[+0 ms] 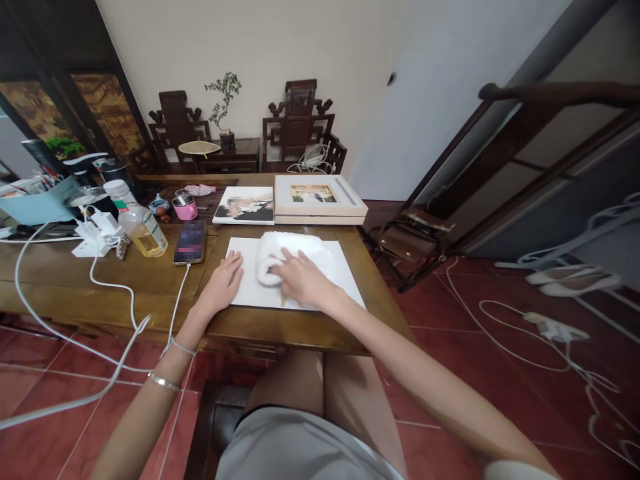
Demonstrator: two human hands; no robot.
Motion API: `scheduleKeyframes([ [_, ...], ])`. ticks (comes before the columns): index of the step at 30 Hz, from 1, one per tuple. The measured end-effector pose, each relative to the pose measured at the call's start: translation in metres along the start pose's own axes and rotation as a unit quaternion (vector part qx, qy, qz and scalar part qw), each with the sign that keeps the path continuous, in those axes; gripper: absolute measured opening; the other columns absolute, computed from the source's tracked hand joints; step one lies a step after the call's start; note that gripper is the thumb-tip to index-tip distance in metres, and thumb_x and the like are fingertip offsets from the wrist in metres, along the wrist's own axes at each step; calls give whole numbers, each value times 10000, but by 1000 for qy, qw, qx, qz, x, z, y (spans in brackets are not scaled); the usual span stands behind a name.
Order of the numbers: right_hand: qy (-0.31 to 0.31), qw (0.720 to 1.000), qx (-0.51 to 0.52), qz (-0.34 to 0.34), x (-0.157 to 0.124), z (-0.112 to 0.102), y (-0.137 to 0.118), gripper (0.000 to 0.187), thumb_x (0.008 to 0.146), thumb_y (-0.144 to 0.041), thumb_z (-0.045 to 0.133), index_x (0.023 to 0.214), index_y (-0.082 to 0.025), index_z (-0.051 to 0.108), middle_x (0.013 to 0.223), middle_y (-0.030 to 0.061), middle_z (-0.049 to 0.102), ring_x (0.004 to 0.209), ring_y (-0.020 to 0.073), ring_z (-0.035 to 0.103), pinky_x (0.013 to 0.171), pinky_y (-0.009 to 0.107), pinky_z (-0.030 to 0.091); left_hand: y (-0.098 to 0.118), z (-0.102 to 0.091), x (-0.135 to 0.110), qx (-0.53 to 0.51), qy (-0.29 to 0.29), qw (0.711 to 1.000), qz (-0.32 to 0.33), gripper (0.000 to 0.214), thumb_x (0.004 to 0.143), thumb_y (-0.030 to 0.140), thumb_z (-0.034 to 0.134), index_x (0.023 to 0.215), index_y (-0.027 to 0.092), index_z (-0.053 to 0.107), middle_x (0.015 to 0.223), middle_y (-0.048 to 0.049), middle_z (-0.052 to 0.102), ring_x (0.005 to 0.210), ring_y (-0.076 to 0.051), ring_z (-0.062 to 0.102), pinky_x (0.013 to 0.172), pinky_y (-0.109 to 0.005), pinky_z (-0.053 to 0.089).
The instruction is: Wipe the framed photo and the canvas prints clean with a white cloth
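A flat white board lies near the front edge of the wooden desk. My left hand rests flat on the board's left edge, fingers stretched out and holding nothing. On the board sits a thick, fluffy white cloth, like a folded towel. My right hand grips the near side of this towel, with its fingers pressed into the fabric. A small yellowish bit shows on the board below the right hand, too blurred to name.
Behind the board lie a framed picture and a photo print. To the left are a phone on a cable, a bottle of yellow liquid, a pink mug and a white power strip. A chair holds a brown bag.
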State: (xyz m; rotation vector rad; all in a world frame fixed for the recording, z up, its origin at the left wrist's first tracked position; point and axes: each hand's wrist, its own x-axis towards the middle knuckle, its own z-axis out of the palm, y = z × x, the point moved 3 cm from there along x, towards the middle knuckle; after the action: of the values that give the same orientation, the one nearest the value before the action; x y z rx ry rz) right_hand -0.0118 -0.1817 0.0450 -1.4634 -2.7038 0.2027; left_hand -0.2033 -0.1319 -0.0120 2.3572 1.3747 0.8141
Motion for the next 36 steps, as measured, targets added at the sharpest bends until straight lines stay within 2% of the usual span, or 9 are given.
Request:
scheduleKeyframes([
  [6, 23, 999, 24, -3, 94, -4, -1, 456, 817, -59, 375, 1182, -198, 610, 1205, 123, 629, 1204, 305, 478, 976, 509, 363, 4, -6, 0, 11, 8, 1000, 16, 417, 925, 300, 376, 1248, 119, 567, 1361, -147, 524, 1322, -266, 425, 1127, -449, 309],
  [11, 23, 999, 42, -12, 118, -10, -8, 372, 823, -114, 412, 1095, -178, 657, 1167, 123, 652, 1087, 269, 571, 906, 365, 419, 2, -7, 0, 13, 16, 1000, 21, 399, 918, 297, 388, 1234, 144, 577, 1341, -127, 541, 1298, -265, 448, 1120, -459, 323],
  [16, 23, 998, 45, 23, 79, -17, 48, 432, 777, -50, 405, 1099, -160, 672, 1147, 86, 683, 1052, 243, 604, 902, 302, 425, -2, -3, -1, 10, 15, 1000, 6, 433, 915, 318, 390, 1257, 114, 559, 1383, -150, 505, 1337, -262, 406, 1141, -460, 287],
  [21, 39, 997, 31, 62, 11, -7, 105, 490, 727, -1, 373, 1100, -122, 667, 1195, 109, 659, 1239, 278, 496, 1040, 402, 347, -3, -1, -1, 7, 5, 1000, 0, 477, 925, 342, 372, 1299, 83, 517, 1428, -174, 447, 1365, -259, 365, 1150, -457, 264],
  [26, 58, 998, 38, -3, -72, 12, 76, 535, 605, 15, 398, 1022, -178, 672, 1415, 91, 482, 1402, 261, 249, 1128, 523, 211, -4, 0, -1, 12, -10, 1000, 0, 522, 928, 370, 361, 1347, 75, 461, 1472, -173, 383, 1409, -265, 272, 1159, -475, 224],
  [29, 34, 998, 49, -10, -113, 1, 57, 495, 644, -6, 393, 981, -243, 669, 1406, 40, 497, 1331, 250, 396, 1055, 453, 382, -5, 0, -1, 15, -16, 1000, -1, 526, 930, 385, 358, 1359, 95, 453, 1474, -158, 386, 1409, -258, 276, 1160, -470, 224],
  [31, 30, 998, 43, 24, -126, -14, 60, 440, 679, -18, 389, 927, -253, 666, 1285, 51, 603, 1188, 255, 550, 943, 403, 485, -5, 0, -1, 18, -18, 1000, -2, 537, 930, 389, 358, 1363, 84, 448, 1473, -165, 384, 1408, -257, 278, 1161, -460, 224],
  [33, 59, 997, 16, 55, -123, -29, 74, 423, 679, -14, 392, 904, -249, 663, 1251, 59, 620, 1149, 264, 576, 925, 401, 495, -6, 0, -1, 18, -19, 1000, -1, 537, 929, 387, 363, 1367, 88, 444, 1472, -163, 387, 1406, -256, 283, 1159, -463, 226],
  [36, 131, 988, -47, 73, -94, -38, 100, 465, 656, 3, 407, 968, -221, 668, 1451, 38, 435, 1346, 302, 360, 1045, 487, 389, -7, -1, -1, 16, -15, 1000, 3, 524, 926, 387, 377, 1371, 120, 445, 1467, -142, 401, 1400, -253, 296, 1156, -472, 232],
])
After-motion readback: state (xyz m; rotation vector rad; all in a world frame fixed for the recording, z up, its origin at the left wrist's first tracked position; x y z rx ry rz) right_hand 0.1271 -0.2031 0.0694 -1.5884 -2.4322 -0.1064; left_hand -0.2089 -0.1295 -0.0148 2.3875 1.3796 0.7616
